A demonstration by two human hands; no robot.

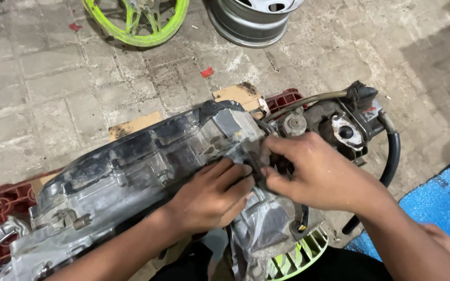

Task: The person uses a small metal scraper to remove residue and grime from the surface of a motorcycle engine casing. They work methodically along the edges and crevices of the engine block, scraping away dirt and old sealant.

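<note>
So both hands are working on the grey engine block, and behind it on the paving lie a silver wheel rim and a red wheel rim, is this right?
Not quite: the second rim is bright green, not red. The head view shows it at the top, left of the silver wheel rim on the paving. The rest holds: the left hand and right hand are both on the grey engine block.

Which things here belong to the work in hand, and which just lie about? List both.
In hand:
- engine case
- left hand, flat on it
- right hand, pinching a small dark part
- black hose

Lying about:
- green wheel
- silver rim
- blue sheet
- cardboard scraps
</note>
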